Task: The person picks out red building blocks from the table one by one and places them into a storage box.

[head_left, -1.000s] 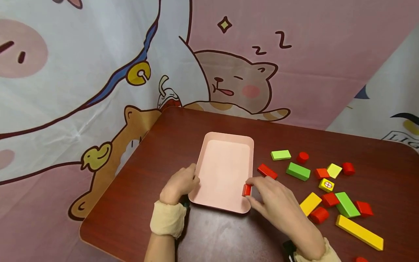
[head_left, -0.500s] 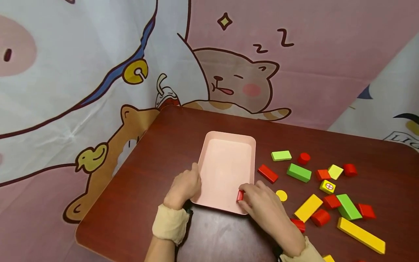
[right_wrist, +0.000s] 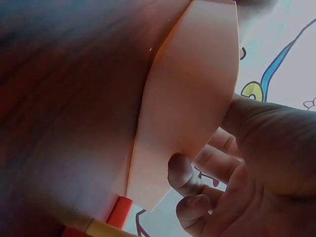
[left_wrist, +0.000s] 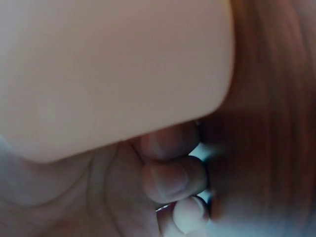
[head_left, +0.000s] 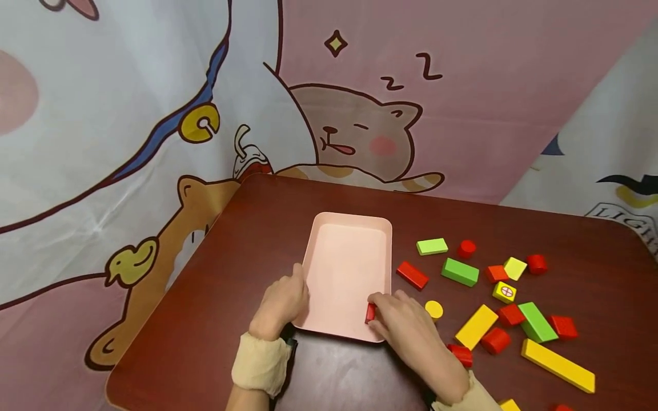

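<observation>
A pale pink rectangular tray (head_left: 341, 262) lies on the table. My left hand (head_left: 283, 299) grips its left side near the front corner; in the left wrist view the curled fingers (left_wrist: 170, 180) lie against the tray's outer wall (left_wrist: 118, 69). My right hand (head_left: 408, 331) reaches over the right rim and pinches a small red block (head_left: 370, 313) between thumb and fingertips, at the tray's front right corner. The right wrist view has the tray's outer wall (right_wrist: 192, 84) beside the right hand (right_wrist: 247, 163), and the block is hidden there.
To the tray's right lie several wooden blocks: a red block (head_left: 412, 275), a green block (head_left: 460, 272), a yellow cylinder (head_left: 434, 310), a long yellow block (head_left: 558, 366) and a red cylinder (head_left: 496, 340). A cartoon-printed cloth (head_left: 462, 125) hangs behind the brown table (head_left: 247, 240).
My right hand has carried the red block from the right rim inward and toward the tray's front corner. The yellow cylinder has come into sight beside it. My left hand stays on the tray.
</observation>
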A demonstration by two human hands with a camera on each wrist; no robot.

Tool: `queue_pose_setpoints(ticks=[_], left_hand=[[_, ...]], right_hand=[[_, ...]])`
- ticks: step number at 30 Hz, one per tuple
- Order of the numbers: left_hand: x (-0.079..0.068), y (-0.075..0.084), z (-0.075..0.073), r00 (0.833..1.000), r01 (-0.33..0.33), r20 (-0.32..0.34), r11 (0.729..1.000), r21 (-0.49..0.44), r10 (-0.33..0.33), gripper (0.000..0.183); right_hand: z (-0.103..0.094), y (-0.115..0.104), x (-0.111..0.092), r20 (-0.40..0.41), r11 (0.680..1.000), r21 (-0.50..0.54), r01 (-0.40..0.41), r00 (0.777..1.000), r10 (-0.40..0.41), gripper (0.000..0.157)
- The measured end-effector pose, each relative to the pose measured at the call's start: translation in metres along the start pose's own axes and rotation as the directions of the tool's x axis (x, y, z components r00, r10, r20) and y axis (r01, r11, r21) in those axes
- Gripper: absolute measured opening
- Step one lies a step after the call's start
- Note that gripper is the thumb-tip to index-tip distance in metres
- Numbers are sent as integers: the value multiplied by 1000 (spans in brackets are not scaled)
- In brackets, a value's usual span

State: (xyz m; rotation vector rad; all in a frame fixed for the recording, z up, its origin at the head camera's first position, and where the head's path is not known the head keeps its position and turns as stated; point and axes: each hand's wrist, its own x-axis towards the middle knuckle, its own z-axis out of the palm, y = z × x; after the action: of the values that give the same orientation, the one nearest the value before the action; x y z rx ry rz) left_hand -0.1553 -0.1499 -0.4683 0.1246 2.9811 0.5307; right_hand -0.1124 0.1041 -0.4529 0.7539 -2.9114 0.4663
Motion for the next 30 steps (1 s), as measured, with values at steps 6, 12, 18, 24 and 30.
queue_pose_setpoints(ticks=[6,12,18,24,30], left_hand=[[-4,3,7,1000,6,12,1000,-13,-6,9],[-5,2,3,1000,-9,8,1000,-5,9,10],[-3,0,-5,999,-13,31,1000,-9,13,12],[-4,1,-5,999,-1,34,1000,-28,2,15],[-3,4,-2,1000,-17,23,1000,-26,18,14]], right_hand=[[-28,4,-16,-17,1000,0,18,1000,-18,40],[-90,20,-40,30,991,-10,-137,990,137,44],[-115,51,-57,230,961,-22,-277,934,274,41],[-99,61,-55,488,933,-26,-359,810,325,38],[-84,63,-61,481,934,-98,-345,805,348,32]])
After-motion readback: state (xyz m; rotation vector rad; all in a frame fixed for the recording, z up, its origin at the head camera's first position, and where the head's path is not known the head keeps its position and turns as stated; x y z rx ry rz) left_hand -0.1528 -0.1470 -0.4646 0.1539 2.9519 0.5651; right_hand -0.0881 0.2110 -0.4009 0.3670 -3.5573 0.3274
